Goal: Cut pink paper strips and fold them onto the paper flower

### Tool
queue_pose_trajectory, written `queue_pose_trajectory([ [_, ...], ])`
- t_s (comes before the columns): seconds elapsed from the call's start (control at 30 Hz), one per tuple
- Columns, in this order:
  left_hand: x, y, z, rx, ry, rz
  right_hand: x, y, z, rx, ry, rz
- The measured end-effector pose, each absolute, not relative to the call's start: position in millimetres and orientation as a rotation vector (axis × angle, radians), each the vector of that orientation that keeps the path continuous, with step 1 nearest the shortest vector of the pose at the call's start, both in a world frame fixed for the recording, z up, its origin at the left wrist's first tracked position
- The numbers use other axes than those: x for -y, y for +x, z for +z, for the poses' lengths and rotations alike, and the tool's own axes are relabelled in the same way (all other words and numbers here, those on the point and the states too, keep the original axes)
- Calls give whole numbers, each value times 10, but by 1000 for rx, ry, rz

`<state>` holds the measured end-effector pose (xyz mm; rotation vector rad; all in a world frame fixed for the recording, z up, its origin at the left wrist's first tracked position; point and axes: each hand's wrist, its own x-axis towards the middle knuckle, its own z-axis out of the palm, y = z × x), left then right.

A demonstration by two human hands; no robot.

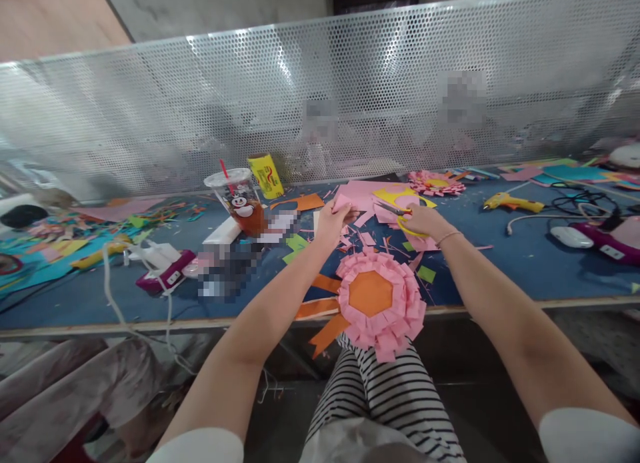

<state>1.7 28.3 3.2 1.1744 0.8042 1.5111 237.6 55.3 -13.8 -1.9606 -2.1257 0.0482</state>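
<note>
My left hand (336, 221) is closed on a piece of pink paper, pinched between the fingers. In my right hand (421, 221) is a pair of yellow-handled scissors (395, 209), its blades pointing left toward the left hand. Pink paper sheets (357, 193) and cut scraps lie beneath and around both hands, along with a yellow paper piece (419, 197). Nearer to me, a pink paper rosette (383, 329) with an orange centre and orange ribbon tails overhangs the table's front edge. A second pink rosette (436, 183) rests farther back.
A plastic cup (243, 206) of brown drink with a red straw stands left, by a yellow box (266, 176). A yellow glue gun (513, 203) lies right. Purple power strips (167, 271) and cables sit at both sides. A perforated metal screen (250, 103) closes the table's back. Another person's legs (100, 389) show lower left.
</note>
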Motion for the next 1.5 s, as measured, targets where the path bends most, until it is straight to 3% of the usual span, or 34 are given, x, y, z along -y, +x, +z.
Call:
queue_pose_trajectory([
  [0.23,-301,2,12,-802,1227,1569,-530,2104,-109,2038,-1284,417],
  [0.47,-270,-12,72,-807,1255,1671,-233,1872,-38,2213,-952,605],
  [0.87,-213,8,106,-843,1347,1646,-69,1761,36,1974,-812,1078],
  [1.5,-234,-7,147,-876,1316,1560,-77,1709,48,1892,-875,1130],
])
